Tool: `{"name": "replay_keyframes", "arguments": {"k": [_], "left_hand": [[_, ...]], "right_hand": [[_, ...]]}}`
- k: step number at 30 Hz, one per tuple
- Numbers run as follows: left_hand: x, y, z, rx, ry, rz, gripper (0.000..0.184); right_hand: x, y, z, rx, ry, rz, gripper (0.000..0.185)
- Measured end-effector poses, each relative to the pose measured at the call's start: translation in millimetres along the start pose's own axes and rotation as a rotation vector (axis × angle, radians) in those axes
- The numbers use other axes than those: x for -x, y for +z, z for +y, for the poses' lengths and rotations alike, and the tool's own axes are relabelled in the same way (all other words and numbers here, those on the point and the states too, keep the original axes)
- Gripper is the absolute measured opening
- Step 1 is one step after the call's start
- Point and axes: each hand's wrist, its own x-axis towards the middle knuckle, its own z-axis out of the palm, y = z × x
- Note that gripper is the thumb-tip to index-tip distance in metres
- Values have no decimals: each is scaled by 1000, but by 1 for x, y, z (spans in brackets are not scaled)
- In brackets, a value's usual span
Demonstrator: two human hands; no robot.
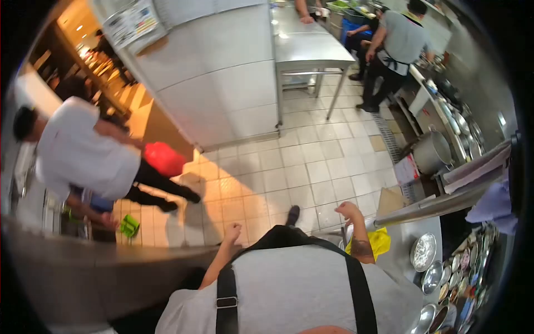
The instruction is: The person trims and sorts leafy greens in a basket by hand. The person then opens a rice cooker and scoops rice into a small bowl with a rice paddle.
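My left hand [234, 231] hangs low at my left side, its fingers loosely curled closed with nothing seen in them. On the other side, my right hand [349, 211] is held out over the floor, near the end of the steel counter [401, 236]. Its fingers are bent inward, and no object shows in them. A yellow cloth [379, 242] lies on or beside the counter, partly behind my right forearm. My black shoe [292, 215] is on the tiled floor [289, 167] ahead of me.
At left, a person in a white shirt [92, 150] carries a red bag [164, 158]. Ahead stand a white wall [219, 83] and a steel table [311, 49]. A person in grey [400, 42] works by the right counter. A large pot [431, 150] and metal bowls [424, 251] are at right.
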Motion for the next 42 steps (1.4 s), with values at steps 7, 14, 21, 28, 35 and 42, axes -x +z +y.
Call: {"name": "replay_keyframes", "arguments": {"k": [7,14,21,28,35,42], "left_hand": [[-157,5,31,-589,2,4,25],[-204,13,114,-673,-159,-94,30],[-300,31,194,-718,-123,-52,37],[-422,118,407,-619,647,147,45],[-476,280,717,-603,1145,230,52],[-533,418,853,-586,890,523,53]], "right_hand": [[-171,-34,1,555,-410,24,55],[-210,-145,-171,76,-431,110,45],[-301,-226,-327,-53,-761,172,43],[-378,-273,-300,-118,-722,109,43],[-377,-369,-230,-546,-106,111,43],[-461,-511,-176,-668,-48,199,41]]}}
